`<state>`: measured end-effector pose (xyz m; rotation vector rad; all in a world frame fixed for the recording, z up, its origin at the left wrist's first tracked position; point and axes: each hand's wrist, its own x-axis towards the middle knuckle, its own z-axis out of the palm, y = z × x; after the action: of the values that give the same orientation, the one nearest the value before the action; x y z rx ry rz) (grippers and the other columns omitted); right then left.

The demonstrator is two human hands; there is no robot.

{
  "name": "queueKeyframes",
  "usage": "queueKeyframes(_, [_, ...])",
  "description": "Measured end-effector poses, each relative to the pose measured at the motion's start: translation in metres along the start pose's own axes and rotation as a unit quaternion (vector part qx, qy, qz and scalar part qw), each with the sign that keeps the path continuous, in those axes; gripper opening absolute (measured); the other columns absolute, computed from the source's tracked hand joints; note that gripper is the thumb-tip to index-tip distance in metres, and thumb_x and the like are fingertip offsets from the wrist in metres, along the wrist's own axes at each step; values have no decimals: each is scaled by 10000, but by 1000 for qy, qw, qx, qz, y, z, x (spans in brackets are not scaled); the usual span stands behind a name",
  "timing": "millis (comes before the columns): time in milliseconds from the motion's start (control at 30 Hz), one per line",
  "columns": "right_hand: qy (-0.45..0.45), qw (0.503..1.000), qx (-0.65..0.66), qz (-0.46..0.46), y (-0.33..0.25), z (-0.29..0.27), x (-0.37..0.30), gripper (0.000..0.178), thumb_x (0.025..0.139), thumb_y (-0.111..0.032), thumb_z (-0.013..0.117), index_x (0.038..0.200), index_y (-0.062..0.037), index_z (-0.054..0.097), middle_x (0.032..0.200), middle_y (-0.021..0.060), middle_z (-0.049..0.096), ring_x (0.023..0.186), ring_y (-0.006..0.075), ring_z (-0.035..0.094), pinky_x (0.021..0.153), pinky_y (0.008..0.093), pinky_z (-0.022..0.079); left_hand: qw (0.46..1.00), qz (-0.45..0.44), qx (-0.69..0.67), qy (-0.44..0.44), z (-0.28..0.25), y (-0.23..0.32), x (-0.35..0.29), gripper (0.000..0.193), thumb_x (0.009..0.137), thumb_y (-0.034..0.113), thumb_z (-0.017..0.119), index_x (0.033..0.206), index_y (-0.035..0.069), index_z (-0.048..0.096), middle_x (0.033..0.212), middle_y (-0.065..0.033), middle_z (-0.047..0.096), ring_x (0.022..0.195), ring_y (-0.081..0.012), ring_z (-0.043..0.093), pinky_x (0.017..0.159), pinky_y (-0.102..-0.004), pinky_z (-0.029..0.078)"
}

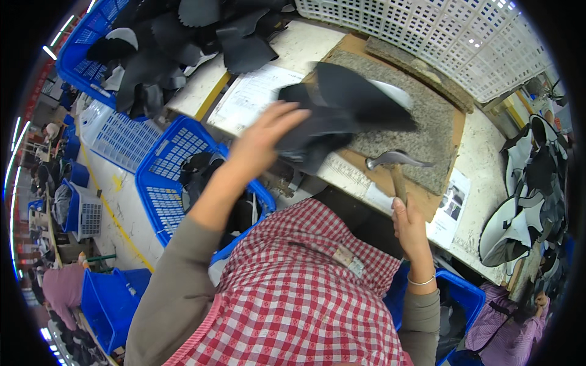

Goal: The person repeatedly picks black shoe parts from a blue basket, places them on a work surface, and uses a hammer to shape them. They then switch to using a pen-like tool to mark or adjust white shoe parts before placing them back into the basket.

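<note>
The left hand (262, 137) grips the black piece (360, 100), the right hand (410, 229) the hammer (397, 175). Flat on the slab (421, 140) seems best.

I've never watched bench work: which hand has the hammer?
The right hand, the one with the thin bracelet, grips the hammer by its handle; the left hand instead touches a blurred black piece.

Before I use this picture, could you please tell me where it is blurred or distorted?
Head view: motion blur smears the black piece at the left hand; the hammer looks crisper; fisheye distortion bows the white crate; bright lamps glare at the left rim.
</note>
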<state>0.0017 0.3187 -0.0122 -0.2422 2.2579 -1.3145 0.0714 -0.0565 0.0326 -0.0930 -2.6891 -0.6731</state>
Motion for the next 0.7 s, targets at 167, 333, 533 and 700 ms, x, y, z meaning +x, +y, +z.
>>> queueKeyframes(167, [134,974,-147,-108,-24,-12,20,301,1077,-288,556,1020,7,540,786,195,621,657,365,604,660,457,484,944,-209,235,96,-87,-75,-197,690,824,-119,664,1438,186,596,1484,-126,539,1399,-372,496,1144,-420,451])
queueKeyframes(333, [235,887,-338,-210,-30,-23,88,181,1034,-196,571,1101,-30,605,973,263,695,908,416,692,728,501,522,870,-466,144,-71,-43,-132,-330,904,858,52,763,1610,58,261,1593,-337,307,1474,-505,325,1215,-470,341])
queueKeyframes(533, [340,812,-426,-207,-15,-9,154,190,967,-145,551,1098,-70,667,1005,164,645,915,346,646,762,496,555,933,-333,60,119,25,-186,-204,630,833,35,736,1427,-43,539,1465,-265,538,1356,-430,485,1179,-501,352])
queueKeyframes(700, [418,769,-397,-275,-13,0,149,292,906,-167,683,1188,-91,679,1052,101,591,1002,291,577,826,432,476,960,-102,92,243,12,-229,-5,537,960,41,617,1472,-37,473,1474,-273,483,1365,-435,460,1169,-477,344])
